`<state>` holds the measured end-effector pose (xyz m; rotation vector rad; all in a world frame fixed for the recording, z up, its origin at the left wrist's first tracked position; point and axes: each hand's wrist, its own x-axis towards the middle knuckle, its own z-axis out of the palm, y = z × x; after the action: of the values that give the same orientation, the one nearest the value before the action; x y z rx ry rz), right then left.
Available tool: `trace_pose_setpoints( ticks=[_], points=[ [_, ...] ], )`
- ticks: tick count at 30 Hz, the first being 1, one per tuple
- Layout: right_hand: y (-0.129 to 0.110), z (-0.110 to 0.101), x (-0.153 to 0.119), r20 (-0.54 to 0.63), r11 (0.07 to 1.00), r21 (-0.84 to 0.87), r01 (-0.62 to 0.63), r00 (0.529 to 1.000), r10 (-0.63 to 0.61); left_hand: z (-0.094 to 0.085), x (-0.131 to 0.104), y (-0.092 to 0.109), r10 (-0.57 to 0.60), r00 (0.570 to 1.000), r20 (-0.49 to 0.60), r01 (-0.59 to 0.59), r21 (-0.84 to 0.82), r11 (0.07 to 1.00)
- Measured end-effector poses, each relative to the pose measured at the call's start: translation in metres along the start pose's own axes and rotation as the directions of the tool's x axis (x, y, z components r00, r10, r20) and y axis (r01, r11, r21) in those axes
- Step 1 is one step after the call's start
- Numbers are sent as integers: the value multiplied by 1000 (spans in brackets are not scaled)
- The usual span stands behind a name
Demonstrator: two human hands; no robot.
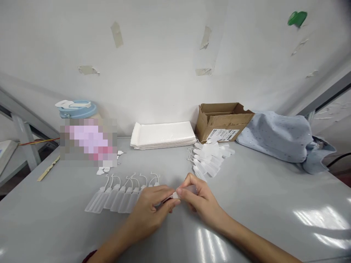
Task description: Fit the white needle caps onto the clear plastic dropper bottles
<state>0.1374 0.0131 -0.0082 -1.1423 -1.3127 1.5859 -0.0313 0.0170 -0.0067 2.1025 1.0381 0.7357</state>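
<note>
Both hands meet near the front middle of the grey table. My left hand (149, 212) is closed on one end of a small item whose outline is partly hidden by the fingers. My right hand (201, 197) pinches a translucent plastic piece (192, 189), with a small white part between the two hands. Left of them lies a row of several translucent pieces (116, 199) with curled white strings, partly behind my left hand. A loose pile of several similar white pieces (210, 159) lies beyond my right hand.
A stack of white envelopes (164, 135) and an open cardboard box (223, 122) stand along the wall. Light blue cloth (276, 137) lies at the right. A blue-lidded container (78, 109), blurred pink item (89, 140) and wooden stick (48, 168) are at the left.
</note>
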Motion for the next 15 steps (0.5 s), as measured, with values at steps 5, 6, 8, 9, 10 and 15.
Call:
trace_pose_setpoints(
  ticks=[5, 6, 8, 9, 10, 15],
  points=[
    [-5, -7, -2, -22, 994, -95, 49, 998, -51, 10, -1, -5, 250, 954, -166, -220, 179, 959],
    [-7, -14, -3, -91, 950, -251, 185, 973, -213, 8, 0, -6, 228, 952, -204, -198, 158, 967],
    [-11, -34, -1, -179, 669, -612, 422, 750, -637, -2, 1, -10, 83, 940, -332, -53, 97, 994],
    [-13, -46, 2, -240, 512, -745, 427, 545, -803, -9, 2, -12, -40, 914, -404, 73, 66, 995],
    [-14, -59, 6, -272, 400, -839, 369, 352, -896, -17, 3, -15, -165, 855, -491, 204, 26, 979],
    [-16, -105, 23, -173, 191, -969, 158, 123, -977, -46, 7, -25, -456, 602, -655, 459, -183, 869]
  ],
)
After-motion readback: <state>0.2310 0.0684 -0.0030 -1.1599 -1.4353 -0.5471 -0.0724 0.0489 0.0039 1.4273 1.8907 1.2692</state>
